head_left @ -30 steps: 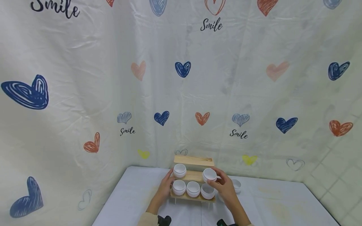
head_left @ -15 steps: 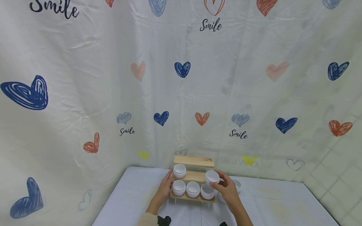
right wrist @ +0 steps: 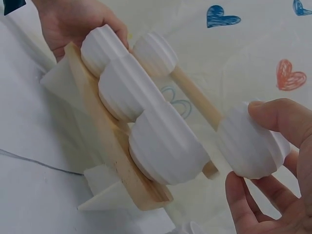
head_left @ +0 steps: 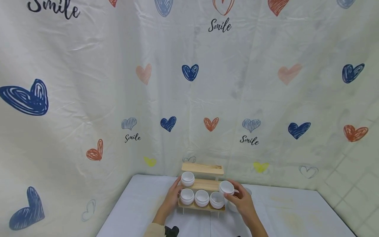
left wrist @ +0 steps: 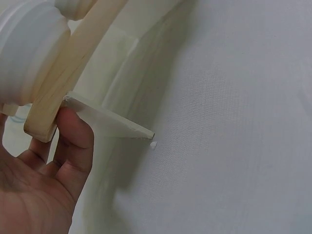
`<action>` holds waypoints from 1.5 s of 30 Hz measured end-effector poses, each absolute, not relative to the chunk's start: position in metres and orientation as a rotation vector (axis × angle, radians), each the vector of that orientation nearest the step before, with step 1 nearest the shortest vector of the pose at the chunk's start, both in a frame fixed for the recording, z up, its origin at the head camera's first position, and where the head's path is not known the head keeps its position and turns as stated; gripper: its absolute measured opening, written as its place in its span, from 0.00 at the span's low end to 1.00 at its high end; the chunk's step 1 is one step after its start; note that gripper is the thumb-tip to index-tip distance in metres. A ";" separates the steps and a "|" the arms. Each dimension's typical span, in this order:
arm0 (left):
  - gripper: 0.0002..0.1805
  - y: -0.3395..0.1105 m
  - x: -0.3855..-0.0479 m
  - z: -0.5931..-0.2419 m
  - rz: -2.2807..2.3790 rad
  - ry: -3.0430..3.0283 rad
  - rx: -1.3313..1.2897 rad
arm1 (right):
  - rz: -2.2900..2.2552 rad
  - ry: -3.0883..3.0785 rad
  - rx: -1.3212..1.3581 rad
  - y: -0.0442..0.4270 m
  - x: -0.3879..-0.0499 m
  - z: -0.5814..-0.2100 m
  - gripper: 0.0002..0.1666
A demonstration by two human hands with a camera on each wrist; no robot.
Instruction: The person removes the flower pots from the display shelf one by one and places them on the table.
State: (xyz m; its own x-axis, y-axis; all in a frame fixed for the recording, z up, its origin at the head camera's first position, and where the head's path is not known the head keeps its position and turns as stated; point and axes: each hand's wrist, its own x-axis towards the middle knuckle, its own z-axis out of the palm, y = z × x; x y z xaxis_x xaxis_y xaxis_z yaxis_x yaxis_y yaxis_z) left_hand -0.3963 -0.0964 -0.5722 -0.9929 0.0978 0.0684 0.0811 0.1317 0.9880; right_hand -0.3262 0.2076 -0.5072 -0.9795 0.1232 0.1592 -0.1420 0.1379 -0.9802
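A tiered wooden stand (head_left: 206, 185) with whitish supports bears small white ribbed cups. Three cups (head_left: 202, 198) line its front tier, and one cup (head_left: 188, 178) sits at the left of the middle tier. My left hand (head_left: 171, 197) grips the stand's left end; in the left wrist view its fingers bend round the wooden strip (left wrist: 68, 73). Between thumb and fingers, my right hand (head_left: 244, 200) holds another white cup (right wrist: 251, 141) by its sides, just off the middle tier's right end. The cup's mouth faces up in the head view.
The top tier (head_left: 202, 169) bears no cup. On the white-covered table (head_left: 284, 210), pale rounded items (head_left: 232, 207) show partly behind my right hand. A heart-printed curtain (head_left: 225, 98) hangs close behind the stand.
My right hand has moved the cup right and slightly toward me, from over the middle tier to beyond its right end. The left hand keeps its hold on the stand.
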 end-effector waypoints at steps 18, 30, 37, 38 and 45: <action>0.34 -0.096 -0.398 -0.573 2.050 2.356 0.173 | 1.926 -2.228 -0.055 0.227 -0.320 -0.521 0.41; 0.34 -0.096 -0.401 -0.576 2.021 2.384 0.144 | 1.916 -2.268 -0.110 0.236 -0.316 -0.527 0.42; 0.34 -0.095 -0.399 -0.574 2.029 2.388 0.150 | 1.906 -2.283 -0.139 0.241 -0.313 -0.529 0.42; 0.34 -0.095 -0.398 -0.574 2.033 2.382 0.146 | 1.907 -2.286 -0.144 0.242 -0.313 -0.529 0.42; 0.35 -0.095 -0.398 -0.573 2.037 2.387 0.149 | 1.915 -2.290 -0.181 0.249 -0.312 -0.534 0.42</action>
State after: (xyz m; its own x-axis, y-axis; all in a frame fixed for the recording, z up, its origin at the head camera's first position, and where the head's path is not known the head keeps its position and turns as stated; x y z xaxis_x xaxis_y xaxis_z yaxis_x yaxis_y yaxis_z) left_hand -0.3978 -0.0951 -0.5735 -0.9955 0.0723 0.0614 0.0720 0.1544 0.9854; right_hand -0.3120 0.2488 -0.5339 -0.9813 0.1886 0.0382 -0.0042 0.1773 -0.9842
